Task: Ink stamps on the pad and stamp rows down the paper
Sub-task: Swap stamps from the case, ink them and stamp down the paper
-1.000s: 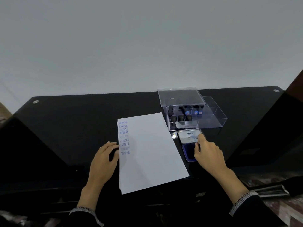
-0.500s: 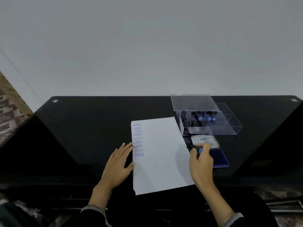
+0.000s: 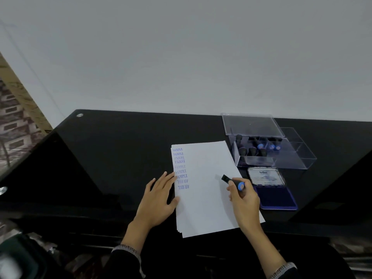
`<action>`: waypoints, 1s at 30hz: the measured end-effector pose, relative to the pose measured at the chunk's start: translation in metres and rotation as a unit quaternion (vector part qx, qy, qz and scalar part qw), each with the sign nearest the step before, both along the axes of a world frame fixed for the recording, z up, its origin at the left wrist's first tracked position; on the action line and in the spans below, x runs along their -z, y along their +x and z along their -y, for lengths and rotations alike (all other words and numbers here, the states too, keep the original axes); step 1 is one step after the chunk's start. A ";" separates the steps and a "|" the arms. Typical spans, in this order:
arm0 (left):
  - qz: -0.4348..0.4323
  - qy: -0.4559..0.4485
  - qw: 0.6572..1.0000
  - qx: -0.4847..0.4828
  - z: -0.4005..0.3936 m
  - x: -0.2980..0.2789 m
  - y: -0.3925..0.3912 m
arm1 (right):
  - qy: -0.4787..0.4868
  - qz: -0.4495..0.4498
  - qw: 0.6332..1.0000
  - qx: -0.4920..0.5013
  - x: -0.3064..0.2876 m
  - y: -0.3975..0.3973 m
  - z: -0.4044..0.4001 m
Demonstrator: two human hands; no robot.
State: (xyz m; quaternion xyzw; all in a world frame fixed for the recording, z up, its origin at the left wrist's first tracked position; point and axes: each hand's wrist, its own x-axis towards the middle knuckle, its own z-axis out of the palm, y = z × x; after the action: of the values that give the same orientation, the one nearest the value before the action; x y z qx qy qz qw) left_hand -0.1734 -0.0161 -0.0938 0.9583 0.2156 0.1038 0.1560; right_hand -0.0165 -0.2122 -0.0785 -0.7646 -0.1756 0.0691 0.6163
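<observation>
A small black stamp with a blue cap (image 3: pixel 233 182) is held in the curled fingers of the right hand (image 3: pixel 244 200), above the right part of the white stack of paper sheets (image 3: pixel 209 198). The left hand (image 3: pixel 159 198) is laid flat with straight fingers on the left edge of the paper, beside the column of blue printed words (image 3: pixel 180 168), so the sheets are kept from sliding on the shiny black table (image 3: pixel 120 148). The open dark blue ink pad (image 3: pixel 274 196) is placed just to the right of the paper, with its lid tipped back. For a good print, the stamp should probably be carried over to just under the last blue word, turned so its face is flat, and pushed straight down once, with no wiggle. The paper should be kept pinned while this is done. The bottom face of the stamp is hidden, so it cannot be told if ink is on it or which word is on it. More stamps are stood in the clear plastic box (image 3: pixel 281 158) behind the pad, but their words cannot be read. Some printed words are faint.
</observation>
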 end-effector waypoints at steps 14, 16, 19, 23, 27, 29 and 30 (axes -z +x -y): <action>0.044 -0.031 0.998 -0.023 0.000 0.000 0.001 | -0.077 0.027 0.981 -0.174 -0.022 0.002 -0.037; 0.045 -0.029 0.998 -0.022 -0.001 0.000 0.001 | -0.110 0.060 0.961 -0.248 -0.031 -0.007 -0.054; 0.048 -0.028 0.998 -0.026 -0.001 -0.001 0.001 | -0.180 0.125 0.915 -0.338 -0.040 -0.016 -0.074; 0.052 -0.028 0.998 -0.029 0.000 0.000 0.002 | -0.242 0.183 0.873 -0.382 -0.040 -0.013 -0.086; 0.059 -0.028 0.997 -0.030 -0.001 0.003 0.002 | -0.267 0.210 0.859 -0.383 -0.033 -0.011 -0.090; 0.060 -0.028 0.997 -0.029 -0.001 0.003 0.002 | -0.279 0.222 0.855 -0.376 -0.029 -0.012 -0.091; 0.063 -0.029 0.997 -0.029 -0.001 0.003 0.002 | -0.282 0.227 0.855 -0.373 -0.028 -0.012 -0.091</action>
State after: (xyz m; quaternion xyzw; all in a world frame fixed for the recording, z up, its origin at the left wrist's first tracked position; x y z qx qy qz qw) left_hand -0.1714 -0.0147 -0.0972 0.9384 0.2362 0.1618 0.1937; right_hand -0.0286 -0.1216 -0.0505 -0.7772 -0.5552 0.1647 0.2460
